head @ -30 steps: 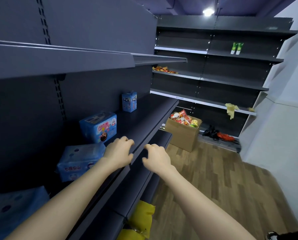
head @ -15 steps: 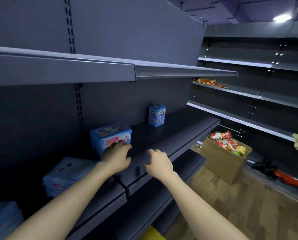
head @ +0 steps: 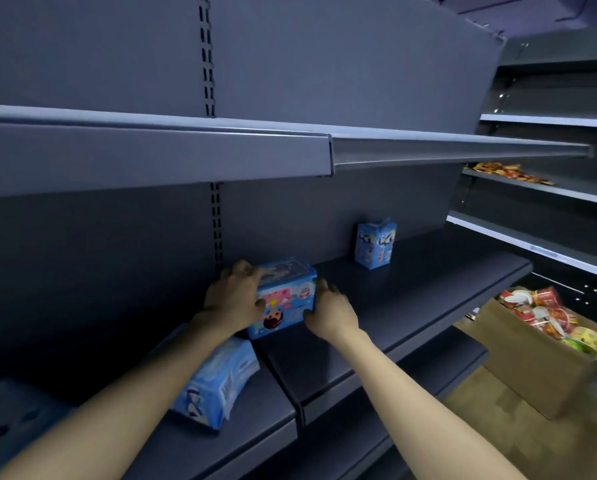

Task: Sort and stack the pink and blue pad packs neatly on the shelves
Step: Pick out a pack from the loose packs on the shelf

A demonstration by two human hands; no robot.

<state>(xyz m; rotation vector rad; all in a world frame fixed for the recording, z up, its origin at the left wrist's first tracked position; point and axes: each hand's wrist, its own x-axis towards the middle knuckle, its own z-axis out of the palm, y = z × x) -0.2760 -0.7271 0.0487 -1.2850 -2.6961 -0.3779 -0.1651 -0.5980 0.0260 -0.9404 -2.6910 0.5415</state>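
Dark shelving (head: pixel 411 306) is bearing the blue pad pack (head: pixel 285 299) at six o'clock from centre; left hand (head: pixel 233 299) and right hand (head: pixel 328 311) are gripping its opposite ends. Likely light, squashy and slick, it is wanting gentle end holds.
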